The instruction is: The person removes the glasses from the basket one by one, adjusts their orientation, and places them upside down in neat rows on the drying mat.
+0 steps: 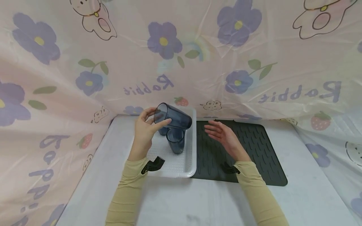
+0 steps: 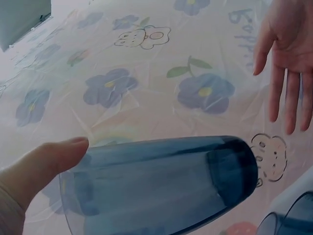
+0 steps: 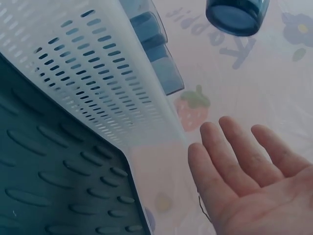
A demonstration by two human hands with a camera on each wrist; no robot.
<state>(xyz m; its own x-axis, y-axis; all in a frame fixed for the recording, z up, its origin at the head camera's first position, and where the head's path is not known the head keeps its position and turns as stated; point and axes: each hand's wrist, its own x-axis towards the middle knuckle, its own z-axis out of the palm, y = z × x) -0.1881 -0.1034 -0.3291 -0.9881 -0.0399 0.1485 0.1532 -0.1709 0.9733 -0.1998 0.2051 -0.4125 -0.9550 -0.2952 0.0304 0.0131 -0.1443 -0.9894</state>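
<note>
Tumbler-handling is what we are looking at, so we are starting with the biggest things around it: a pink plastic sheet [image 1: 198, 62] printed with purple flowers, strawberries and rabbits is hanging as a backdrop behind a pale table [image 1: 175, 201]. On the table we are seeing a dark ribbed drying mat [image 1: 254, 150] lying just beside a white perforated basket [image 1: 189, 169], the two touching along one edge. Inside the basket, smoky blue tumblers [image 1: 176, 140] are standing upright, at least two of them. Our left hand [image 1: 144, 131] is holding a further blue tumbler [image 1: 173, 116] tipped on its side above the basket, fingers and thumb curling round the wall near the open rim, with the base pointing toward the mat. Our right hand [image 1: 224, 136] is hovering over the mat, well clear of the tumbler, palm up and fingers spread and relaxed, gripping nothing. We are judging the tumbler to be light, stiff and thin-walled, probably clear plastic, though we cannot rule out glass; its smooth sides are looking slippery, so a wrap round the middle of the wall is seeming safer to us than a pinch at the rim.
</note>
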